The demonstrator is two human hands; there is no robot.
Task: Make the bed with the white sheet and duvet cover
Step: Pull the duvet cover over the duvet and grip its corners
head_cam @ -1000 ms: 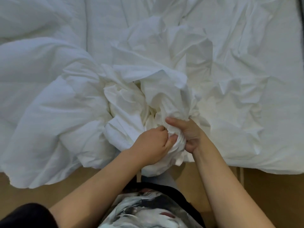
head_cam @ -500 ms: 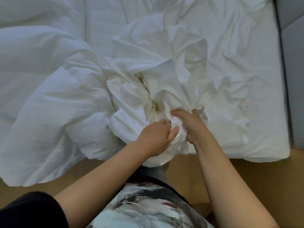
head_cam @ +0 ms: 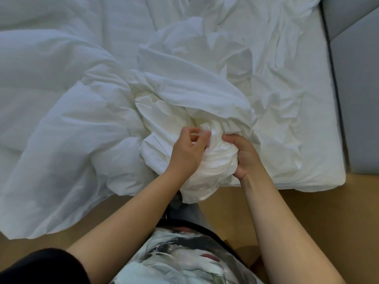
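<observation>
A crumpled white duvet cover (head_cam: 190, 83) lies bunched in the middle of the bed, its gathered end hanging over the near edge. My right hand (head_cam: 246, 156) grips that gathered bunch from the right. My left hand (head_cam: 186, 152) sits on its left side, fingers curled loosely at the fabric and blurred. A puffy white duvet (head_cam: 57, 111) fills the left of the bed and droops over the near edge. The white sheet (head_cam: 303, 111) covers the mattress on the right, wrinkled.
A grey upholstered bed frame (head_cam: 356, 83) runs along the right side. Tan wooden floor (head_cam: 315, 212) lies in front of the bed. My patterned shirt fills the lower middle of the view.
My left hand has loosened its fist on the bunch and its fingers have lifted. My right hand has shifted lower and to the right on the fabric. The view has swung right.
</observation>
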